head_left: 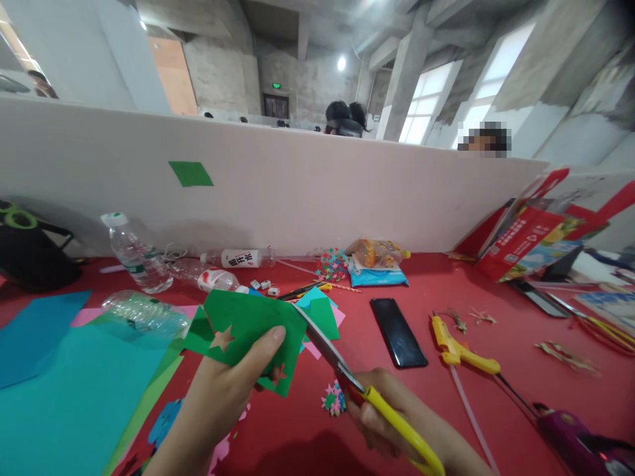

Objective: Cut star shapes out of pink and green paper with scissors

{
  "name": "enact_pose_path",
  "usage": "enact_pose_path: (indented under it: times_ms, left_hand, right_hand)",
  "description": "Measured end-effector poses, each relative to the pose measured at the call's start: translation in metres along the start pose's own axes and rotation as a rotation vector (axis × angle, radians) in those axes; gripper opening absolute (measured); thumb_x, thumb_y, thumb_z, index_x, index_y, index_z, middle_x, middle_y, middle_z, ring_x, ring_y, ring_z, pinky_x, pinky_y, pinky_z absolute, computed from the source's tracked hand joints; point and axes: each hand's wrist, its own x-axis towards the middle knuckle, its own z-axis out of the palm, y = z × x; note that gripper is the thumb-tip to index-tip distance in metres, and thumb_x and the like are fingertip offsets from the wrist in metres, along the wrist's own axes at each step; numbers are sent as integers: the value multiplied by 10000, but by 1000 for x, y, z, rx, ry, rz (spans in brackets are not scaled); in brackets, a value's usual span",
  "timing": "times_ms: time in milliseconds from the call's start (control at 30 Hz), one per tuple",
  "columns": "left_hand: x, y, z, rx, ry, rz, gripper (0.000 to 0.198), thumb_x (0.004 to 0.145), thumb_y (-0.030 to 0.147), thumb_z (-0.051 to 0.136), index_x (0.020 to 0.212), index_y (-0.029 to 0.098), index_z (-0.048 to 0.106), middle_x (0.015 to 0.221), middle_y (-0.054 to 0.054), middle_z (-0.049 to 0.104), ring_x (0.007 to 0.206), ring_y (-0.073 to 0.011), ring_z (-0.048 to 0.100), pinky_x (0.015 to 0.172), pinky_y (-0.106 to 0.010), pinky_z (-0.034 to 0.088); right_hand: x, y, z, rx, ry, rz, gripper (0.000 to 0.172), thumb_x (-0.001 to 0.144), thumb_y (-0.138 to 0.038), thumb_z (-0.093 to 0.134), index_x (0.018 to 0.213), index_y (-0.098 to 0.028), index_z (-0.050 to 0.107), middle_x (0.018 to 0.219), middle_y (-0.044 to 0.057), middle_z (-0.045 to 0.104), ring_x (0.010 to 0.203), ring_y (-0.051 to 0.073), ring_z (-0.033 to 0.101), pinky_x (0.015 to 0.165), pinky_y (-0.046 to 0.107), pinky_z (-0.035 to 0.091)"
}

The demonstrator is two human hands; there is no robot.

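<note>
My left hand (238, 377) pinches a piece of green paper (248, 317) above the table, thumb on top and fingers behind. Star-shaped holes are cut through this paper. In my right hand (381, 410) are scissors (397, 423) with yellow handles, their metal blades pointing up and left. The blade tips meet the paper's upper right edge; whether they are parted is hard to see. Beneath, between my hands, lies a small pile of coloured paper stars (333, 398). More green and blue paper pieces (320, 314) lie just behind the blades.
Teal sheets (74, 377) and plastic bottles (136, 254) occupy the left side. A black phone (398, 332) and a yellow glue gun (456, 350) with a cord lie right. A white partition (297, 192) borders the back, with snack packets (380, 261) and a star cluster (333, 263) before it.
</note>
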Motion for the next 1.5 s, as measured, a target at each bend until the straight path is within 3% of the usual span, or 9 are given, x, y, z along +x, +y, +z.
enact_pose_path:
  times_ms: [200,367,500,533,600,833,1067,1267,1500]
  left_hand:
    - [-2,-11,8,15,-31,-45,283,770,394,637,553,230,559,478,5,582,422,-156,544,387,-246,446]
    - [-4,-14,14,70,-39,-2,313,791,374,611,503,261,567,487,-11,634,470,-202,620,498,-303,555]
    - [-2,-29,10,143,-10,13,115,729,357,662,706,262,724,781,-45,780,793,-291,739,743,-370,609]
    - [-2,-35,9,138,72,70,154,737,370,639,777,267,745,878,-49,792,885,-303,738,827,-388,593]
    - [-5,-45,8,143,49,88,193,685,365,667,827,275,761,954,-49,796,981,-326,721,922,-409,557]
    - [-16,-38,18,119,68,90,190,793,387,620,882,271,741,898,-38,786,874,-273,731,794,-340,578]
    - [-8,-24,25,76,37,64,292,768,424,626,545,241,585,505,7,615,482,-177,595,490,-270,522]
    - [-8,-17,28,45,78,63,324,719,424,634,469,237,547,452,17,578,445,-157,568,480,-257,509]
    - [-9,-13,30,26,69,0,276,687,421,606,469,257,564,460,7,611,462,-186,603,510,-292,527]
  right_hand:
    - [-4,23,6,93,-47,-86,664,775,-854,485,704,-194,472,525,-55,424,431,68,360,412,190,246]
    - [-9,35,18,164,57,32,628,832,-811,471,909,-189,515,650,-40,478,501,75,368,459,186,297]
    - [-6,22,25,176,7,68,666,777,-857,473,834,-196,529,581,-51,435,498,89,426,470,190,339]
    - [-6,20,26,182,3,66,664,776,-857,475,826,-196,529,574,-52,433,493,88,428,471,191,343]
    - [-7,18,26,190,16,56,650,793,-845,474,830,-197,521,573,-55,439,482,80,407,464,189,330]
    - [-7,7,29,185,57,107,679,731,-881,498,802,-205,504,558,-66,425,474,76,375,460,186,323]
    - [-5,-4,32,241,59,74,660,715,-863,554,775,-207,515,537,-51,437,533,119,538,517,201,437]
    - [-6,-3,35,240,70,71,651,716,-860,557,789,-214,524,552,-48,447,500,114,513,513,214,424]
    - [-7,-4,37,198,94,89,673,739,-886,473,796,-216,497,500,-88,370,413,72,327,429,195,295]
